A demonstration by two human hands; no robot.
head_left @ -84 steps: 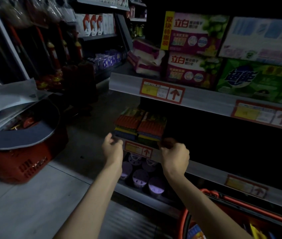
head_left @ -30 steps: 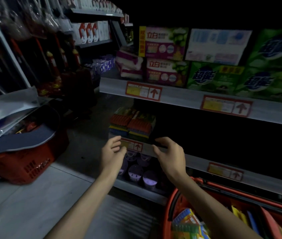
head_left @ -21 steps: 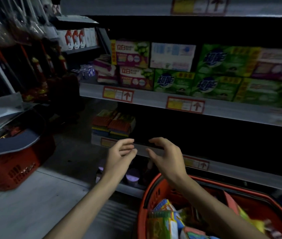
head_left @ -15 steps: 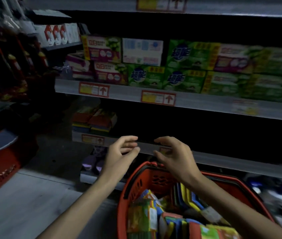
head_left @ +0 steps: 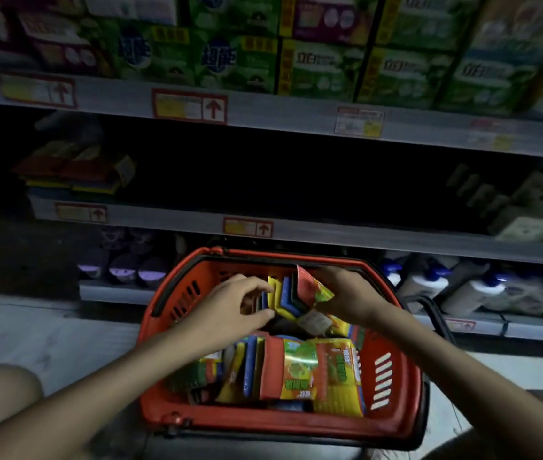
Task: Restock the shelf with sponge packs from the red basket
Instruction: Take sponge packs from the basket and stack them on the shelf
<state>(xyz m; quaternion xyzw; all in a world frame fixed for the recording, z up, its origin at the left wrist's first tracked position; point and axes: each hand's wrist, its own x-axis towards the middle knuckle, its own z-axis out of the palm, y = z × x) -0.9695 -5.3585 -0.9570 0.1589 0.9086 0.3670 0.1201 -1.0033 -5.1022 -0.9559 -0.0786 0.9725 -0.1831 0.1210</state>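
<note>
Several upright sponge packs (head_left: pixel 285 298) stand at the far end of the red basket (head_left: pixel 393 376), caught between the two grips. The right grip (head_left: pixel 351 293) is curled round their right side, pinching the red-and-green wrapper on top. The left grip (head_left: pixel 227 303) comes at them from the other side, fingers and thumb narrowly parted at the yellow edge. In this dim, smeared view I cannot tell whether it has closed on them.

Half a second ago both grips hung open above the basket rim, holding nothing; now they are down inside it. I judge that a fresh pick has begun, not a placement.

Nearer than the grips, more loose packs (head_left: pixel 300 370) lie jumbled in the basket. Beyond and above the grips runs the shelf (head_left: pixel 329 232), where stacked packs (head_left: pixel 74 174) sit well to the left of the left grip. With the basket this full, much restocking probably remains.
</note>
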